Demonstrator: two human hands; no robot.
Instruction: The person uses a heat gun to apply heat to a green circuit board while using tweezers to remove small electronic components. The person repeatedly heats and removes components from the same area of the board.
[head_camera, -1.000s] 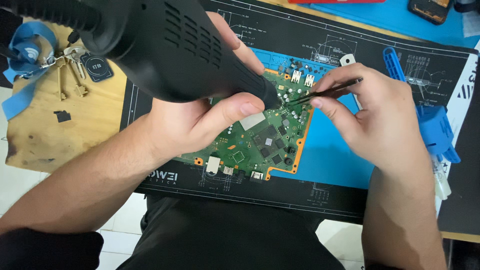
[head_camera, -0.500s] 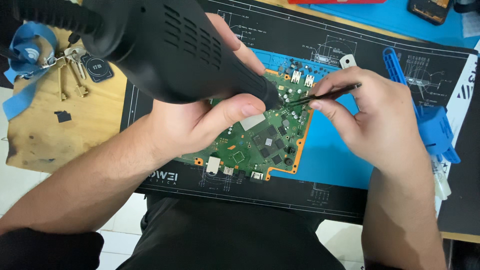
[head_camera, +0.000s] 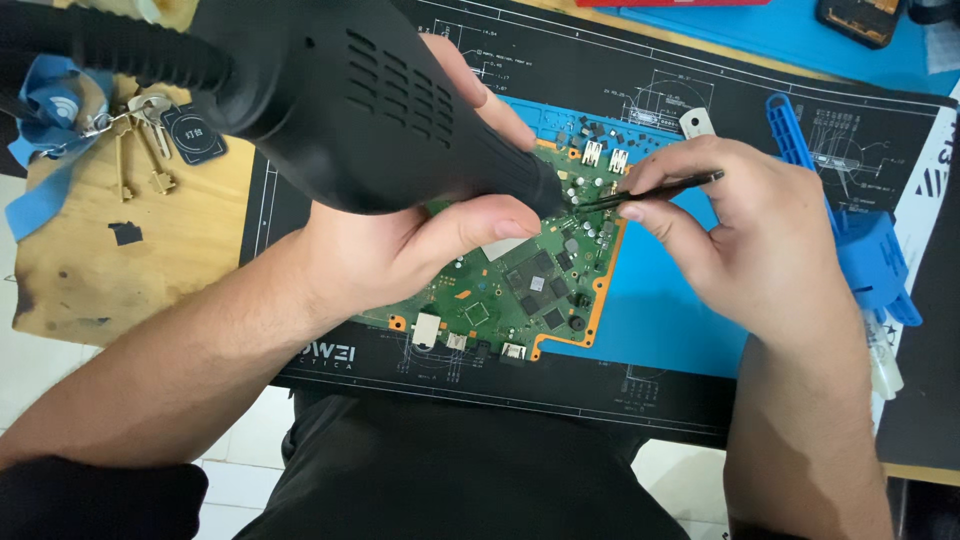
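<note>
We grip the bulky black plastic hot-air gun (head_camera: 370, 110) in our left hand (head_camera: 400, 250), its nozzle angled down at the upper right part of the green printed circuit board with orange edging (head_camera: 520, 290). That board lies flat on the blue silicone work mat (head_camera: 660, 320). Our right hand (head_camera: 750, 240) pinches slim black metal tweezers (head_camera: 650, 192), their tips just beside the nozzle over the board.
</note>
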